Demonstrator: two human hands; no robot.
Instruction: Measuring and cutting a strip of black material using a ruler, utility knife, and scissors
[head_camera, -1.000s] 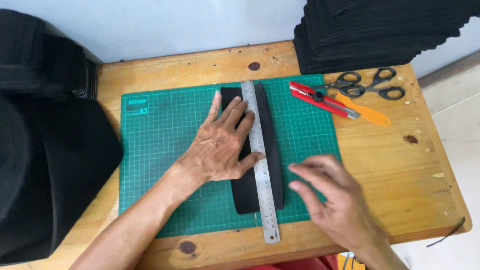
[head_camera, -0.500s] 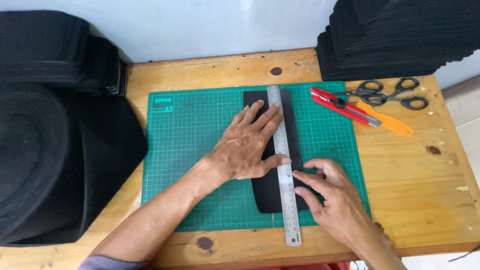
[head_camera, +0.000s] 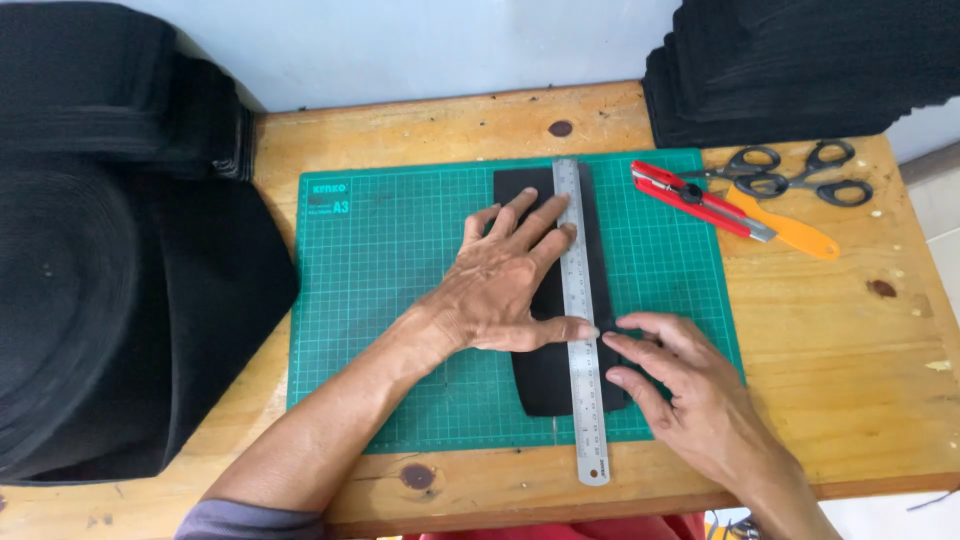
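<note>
The left hand (head_camera: 500, 285) lies flat, pinning the steel ruler (head_camera: 580, 320) on the black strip (head_camera: 545, 370). The right hand (head_camera: 690, 390), empty, fingers touching the strip's edge. Light pressure could let the ruler skew

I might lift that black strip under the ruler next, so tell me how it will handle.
The black strip probably flops when lifted: it looks thin and lies flat on the green cutting mat. It seems light for its size. It may slide when pushed, since the left hand presses the steel ruler onto it.

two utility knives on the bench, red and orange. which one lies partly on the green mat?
The red utility knife: its left end rests on the green cutting mat. The orange utility knife lies wholly on the wooden table, beside the black-handled scissors.
</note>
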